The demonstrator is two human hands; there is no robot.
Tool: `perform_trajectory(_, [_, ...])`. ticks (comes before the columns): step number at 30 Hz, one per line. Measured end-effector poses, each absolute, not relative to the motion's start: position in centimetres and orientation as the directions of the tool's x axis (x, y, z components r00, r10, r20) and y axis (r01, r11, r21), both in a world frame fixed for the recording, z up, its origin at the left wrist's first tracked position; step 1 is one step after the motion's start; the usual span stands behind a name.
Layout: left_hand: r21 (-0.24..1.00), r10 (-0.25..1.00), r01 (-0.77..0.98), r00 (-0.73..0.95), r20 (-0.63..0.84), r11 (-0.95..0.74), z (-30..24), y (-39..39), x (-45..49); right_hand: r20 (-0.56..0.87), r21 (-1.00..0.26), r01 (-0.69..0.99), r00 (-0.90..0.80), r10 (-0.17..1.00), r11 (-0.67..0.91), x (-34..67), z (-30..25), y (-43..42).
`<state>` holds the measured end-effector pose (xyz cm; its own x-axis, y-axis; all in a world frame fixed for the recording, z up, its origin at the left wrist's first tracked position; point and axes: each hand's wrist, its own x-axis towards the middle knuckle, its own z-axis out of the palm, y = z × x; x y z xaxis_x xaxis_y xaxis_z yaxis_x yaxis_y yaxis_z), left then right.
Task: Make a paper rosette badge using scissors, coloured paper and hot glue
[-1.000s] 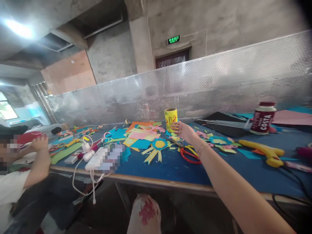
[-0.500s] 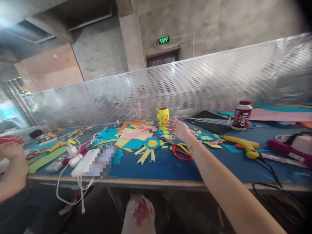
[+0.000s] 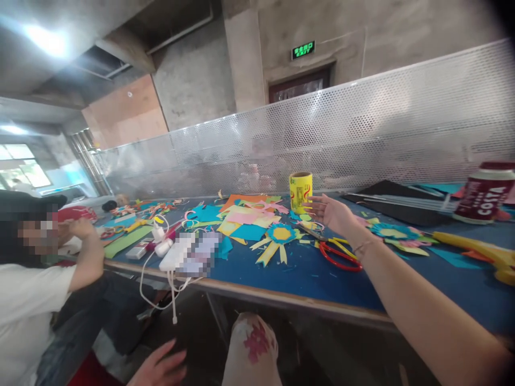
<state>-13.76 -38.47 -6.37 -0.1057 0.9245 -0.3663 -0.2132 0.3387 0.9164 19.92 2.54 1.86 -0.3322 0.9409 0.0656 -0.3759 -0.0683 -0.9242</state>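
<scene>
My right hand (image 3: 333, 213) is stretched out over the blue table (image 3: 306, 276) with its fingers spread and nothing in them. Its fingertips are just right of a yellow tape roll (image 3: 300, 191) standing upright, close to it but apart. Under my wrist lie red-handled scissors (image 3: 338, 255). A blue and yellow paper rosette (image 3: 281, 236) lies left of the hand, with a pile of coloured paper pieces (image 3: 245, 215) behind it. My left hand (image 3: 159, 368) is low at the bottom edge, below the table, fingers apart and empty.
A person in a white shirt (image 3: 28, 305) sits at the left end, a hand (image 3: 83, 228) raised. A white power bank (image 3: 176, 253) with hanging cables lies near the front edge. A Costa bottle (image 3: 486, 193), a yellow glue gun (image 3: 478, 249) and a black sheet (image 3: 396, 195) are right. A perforated metal screen (image 3: 362, 123) backs the table.
The view has swung back to the left and lower. My right hand stays stretched out by the yellow roll. My left hand has come into sight at the bottom.
</scene>
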Motion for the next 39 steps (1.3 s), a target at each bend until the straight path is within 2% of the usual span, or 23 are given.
perform_trajectory(2, [0.916,0.98,-0.381,-0.097,-0.173,0.124,-6.5,-35.1,-12.3,0.137,-0.933,-0.36,-0.35,0.927,0.002,19.4,1.5,2.3])
perform_trajectory(4, [0.86,0.998,-0.507,-0.06,0.028,-0.054,-5.1,-31.3,-10.4,0.232,-0.936,-0.339,-0.401,0.886,0.091,18.7,1.2,1.7])
perform_trajectory(7, [0.862,0.986,-0.503,0.096,0.134,-0.068,-1.5,-25.3,-7.3,0.309,-0.936,-0.31,-0.506,0.805,0.164,17.7,1.0,0.5])
perform_trajectory(11, [0.899,0.943,-0.438,0.3,0.143,0.003,1.9,-18.9,-4.1,0.352,-0.933,-0.279,-0.571,0.742,0.228,17.2,1.0,-0.3])
perform_trajectory(15, [0.963,0.933,-0.268,0.353,0.064,0.036,2.9,-13.7,-2.6,0.41,-0.912,-0.245,-0.552,0.726,0.329,17.3,0.8,0.1])
perform_trajectory(18, [0.947,0.871,-0.312,0.483,0.091,0.075,2.7,-9.4,-2.1,0.465,-0.881,-0.185,-0.513,0.722,0.436,17.2,0.7,0.5])
perform_trajectory(21, [0.931,0.812,-0.348,0.571,0.12,0.108,1.7,-5.1,-1.3,0.47,-0.865,-0.028,-0.398,0.788,0.502,17.0,0.7,0.8])
perform_trajectory(26, [0.988,0.874,-0.145,0.471,0.115,-0.052,-0.6,-0.6,0.8,0.389,-0.894,0.095,-0.32,0.864,0.437,16.7,0.5,1.5])
perform_trajectory(30, [0.979,0.883,-0.018,0.427,0.193,-0.205,-1.8,-0.1,1.5,0.361,-0.902,0.152,-0.247,0.9,0.403,16.7,-0.3,2.4])
perform_trajectory(35, [0.896,0.852,0.166,0.42,0.314,-0.412,-2.0,-0.8,0.1,0.438,-0.873,0.121,-0.238,0.867,0.473,17.3,-0.5,3.1])
perform_trajectory(39, [0.806,0.832,0.303,0.416,0.368,-0.508,-1.9,-1.2,-0.9,0.497,-0.826,0.21,-0.168,0.851,0.524,18.2,0.1,3.0])
